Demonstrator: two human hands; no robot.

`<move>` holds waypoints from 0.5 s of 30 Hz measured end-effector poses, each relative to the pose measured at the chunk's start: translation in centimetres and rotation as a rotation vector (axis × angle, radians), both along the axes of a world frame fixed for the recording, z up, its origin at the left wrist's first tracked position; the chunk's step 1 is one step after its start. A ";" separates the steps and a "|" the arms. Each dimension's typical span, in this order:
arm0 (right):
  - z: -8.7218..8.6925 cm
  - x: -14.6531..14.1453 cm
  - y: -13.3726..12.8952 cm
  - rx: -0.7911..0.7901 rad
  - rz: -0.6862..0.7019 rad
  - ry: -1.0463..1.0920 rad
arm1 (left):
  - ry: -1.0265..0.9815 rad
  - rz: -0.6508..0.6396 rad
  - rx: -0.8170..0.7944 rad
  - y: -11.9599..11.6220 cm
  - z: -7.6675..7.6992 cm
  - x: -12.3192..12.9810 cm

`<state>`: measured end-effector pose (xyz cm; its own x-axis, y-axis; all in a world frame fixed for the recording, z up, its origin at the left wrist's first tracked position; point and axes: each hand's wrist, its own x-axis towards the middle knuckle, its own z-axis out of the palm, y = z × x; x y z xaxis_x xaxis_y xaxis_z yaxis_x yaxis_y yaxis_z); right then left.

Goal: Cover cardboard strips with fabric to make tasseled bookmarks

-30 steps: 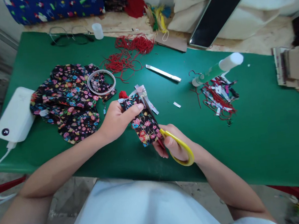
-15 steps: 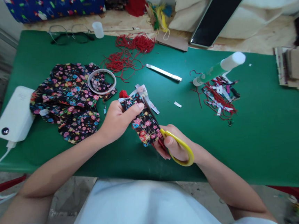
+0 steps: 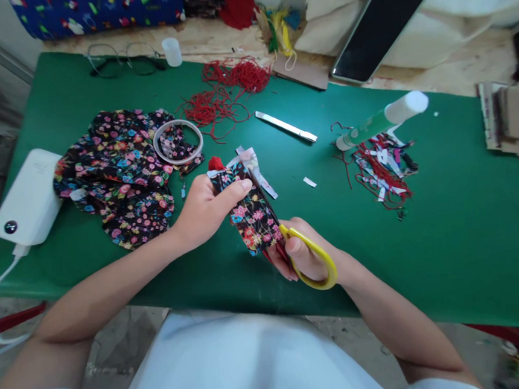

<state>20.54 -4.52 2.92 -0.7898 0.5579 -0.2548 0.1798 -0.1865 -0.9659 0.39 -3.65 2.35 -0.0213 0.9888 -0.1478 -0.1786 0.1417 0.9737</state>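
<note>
My left hand [image 3: 204, 208] pinches a small piece of black floral fabric [image 3: 255, 222], thumb on top. A red tuft [image 3: 215, 164] shows at the fabric's upper left corner. My right hand [image 3: 308, 254] is closed on scissors with yellow handles [image 3: 318, 266]; a red part shows below them near the fingers. The dark blades lie along the right edge of the fabric, tips close to my left thumb. A pale strip of cloth [image 3: 257, 173] sticks out beyond the tips. Left of my hands lies a larger crumpled floral cloth [image 3: 125, 170] with a white ring [image 3: 158, 146] on it.
Red cord [image 3: 215, 104] lies tangled at the back, near a slim cutter knife [image 3: 285, 125]. At right a glue stick [image 3: 371, 125] stands by a heap of scraps [image 3: 385, 174]. A white power bank [image 3: 26, 200] with a cable sits at left. Glasses [image 3: 125, 61] rest behind.
Almost nothing differs. The whole view has shifted very slightly; both hands, the fabric and the scissors keep the same positions relative to each other.
</note>
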 end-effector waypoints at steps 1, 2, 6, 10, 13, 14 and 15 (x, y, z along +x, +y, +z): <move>0.0 0.0 0.0 -0.007 -0.001 -0.001 | 0.000 0.002 -0.004 0.0 0.0 0.0; -0.1 0.0 0.0 -0.013 0.000 -0.002 | 0.002 0.003 -0.008 0.0 0.0 0.0; -0.1 0.1 -0.1 -0.021 0.002 -0.003 | 0.002 0.001 -0.002 0.0 0.1 0.0; -0.1 0.1 -0.1 -0.043 -0.002 -0.004 | -0.001 -0.008 -0.005 0.0 0.3 0.1; 0.0 0.1 -0.2 -0.064 -0.001 -0.012 | 0.001 0.001 -0.023 0.0 0.4 0.1; 0.1 0.1 -0.1 -0.067 0.000 -0.015 | 0.001 0.004 -0.026 0.0 0.4 0.1; 0.1 0.1 -0.1 -0.068 0.001 -0.015 | 0.001 0.005 -0.027 0.0 0.4 0.1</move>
